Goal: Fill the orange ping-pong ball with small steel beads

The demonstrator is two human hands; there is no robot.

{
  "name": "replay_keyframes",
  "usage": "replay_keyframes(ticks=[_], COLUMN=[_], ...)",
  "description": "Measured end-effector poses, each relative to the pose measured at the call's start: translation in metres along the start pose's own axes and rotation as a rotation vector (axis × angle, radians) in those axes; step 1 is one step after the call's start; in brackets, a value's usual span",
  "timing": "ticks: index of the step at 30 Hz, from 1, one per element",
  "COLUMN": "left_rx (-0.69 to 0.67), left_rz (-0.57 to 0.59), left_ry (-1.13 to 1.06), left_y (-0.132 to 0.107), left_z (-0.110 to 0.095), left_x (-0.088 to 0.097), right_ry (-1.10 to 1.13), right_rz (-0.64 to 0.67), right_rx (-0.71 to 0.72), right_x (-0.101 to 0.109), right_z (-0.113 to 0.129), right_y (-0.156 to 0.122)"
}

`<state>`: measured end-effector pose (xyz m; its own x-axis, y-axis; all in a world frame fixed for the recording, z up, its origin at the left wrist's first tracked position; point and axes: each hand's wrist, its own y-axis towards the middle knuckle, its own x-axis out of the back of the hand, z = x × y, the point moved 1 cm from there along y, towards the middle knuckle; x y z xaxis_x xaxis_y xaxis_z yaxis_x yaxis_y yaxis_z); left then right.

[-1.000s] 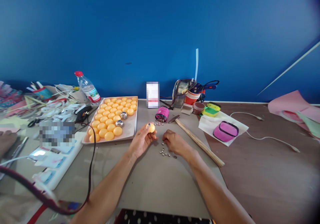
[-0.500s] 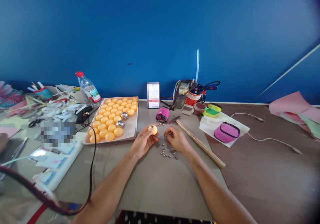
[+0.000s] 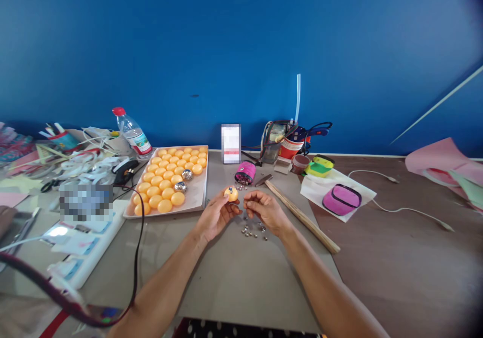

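At the middle of the table (image 3: pixel 241 282), the left hand (image 3: pixel 217 214) pinches an orange ball (image 3: pixel 231 194) between thumb and fingers, apparently to leave its small dark marks uncovered. The right hand (image 3: pixel 267 211) hovers just beside it, fingertips drawn close; whether they meet, or grip anything, cannot be told. Loose metal beads (image 3: pixel 248 235) lie on the table near both hands, a placing that keeps them within reach. More sit at the mouth of a pink pouch (image 3: pixel 247 169), which lies on its side, presumably for access. To the left, a tray (image 3: pixel 195 197) holds orange balls in rows and two silver balls (image 3: pixel 181 186); its raised rim likely prevents rolling. To the right, a hammer (image 3: pixel 302 215) lies aslant, clear of both hands.
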<state>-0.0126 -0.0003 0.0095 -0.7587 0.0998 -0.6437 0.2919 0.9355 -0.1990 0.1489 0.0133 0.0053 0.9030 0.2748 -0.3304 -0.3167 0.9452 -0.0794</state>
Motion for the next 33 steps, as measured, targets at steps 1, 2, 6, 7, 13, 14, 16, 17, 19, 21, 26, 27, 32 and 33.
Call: replay_keyframes(ticks=[1, 2, 6, 7, 13, 14, 16, 17, 19, 21, 26, 27, 32, 33], left_rx=[-0.002, -0.008, -0.047, -0.054, -0.078, -0.082, -0.092, -0.099, -0.115, -0.124, -0.151, -0.159, -0.196, -0.199], left_rz=[0.004, 0.012, 0.053, 0.056, 0.068, 0.072, 0.070, 0.064, 0.050, 0.048, 0.047, 0.048, 0.052, 0.047], left_ry=[0.005, 0.014, 0.071, 0.087, 0.151, 0.161, 0.184, 0.195, 0.212, 0.222, 0.241, 0.250, 0.300, 0.308], left_y=[0.000, 0.000, 0.000, -0.001, -0.002, -0.002, -0.002, -0.002, -0.002, -0.001, 0.000, 0.000, 0.000, 0.000], left_z=[0.001, 0.001, 0.003, 0.003, 0.007, 0.008, 0.009, 0.009, 0.009, 0.009, 0.009, 0.010, 0.009, 0.009], left_x=[0.000, 0.000, -0.001, -0.002, -0.003, -0.003, -0.003, -0.003, -0.003, -0.004, -0.003, -0.002, -0.001, -0.001], right_ry=[0.016, 0.032, 0.029, 0.008, -0.026, -0.016, -0.005, -0.002, 0.000, 0.004, 0.025, 0.029, 0.047, 0.047], right_rz=[0.003, 0.008, 0.001, -0.017, -0.068, -0.065, -0.055, -0.051, -0.043, -0.043, -0.031, -0.026, -0.019, -0.020], right_rx=[0.000, -0.003, 0.009, 0.025, 0.091, 0.093, 0.094, 0.093, 0.087, 0.079, 0.055, 0.049, 0.019, 0.015], right_x=[-0.001, -0.001, -0.006, -0.007, -0.011, -0.011, -0.012, -0.012, -0.013, -0.013, -0.012, -0.012, -0.012, -0.012], right_z=[0.000, 0.000, 0.001, 0.001, 0.002, 0.001, 0.001, 0.001, 0.001, 0.002, -0.002, -0.003, -0.004, -0.003], right_y=[0.000, 0.000, -0.002, -0.002, -0.002, -0.002, -0.002, -0.002, -0.003, -0.004, -0.003, -0.003, -0.003, -0.003])
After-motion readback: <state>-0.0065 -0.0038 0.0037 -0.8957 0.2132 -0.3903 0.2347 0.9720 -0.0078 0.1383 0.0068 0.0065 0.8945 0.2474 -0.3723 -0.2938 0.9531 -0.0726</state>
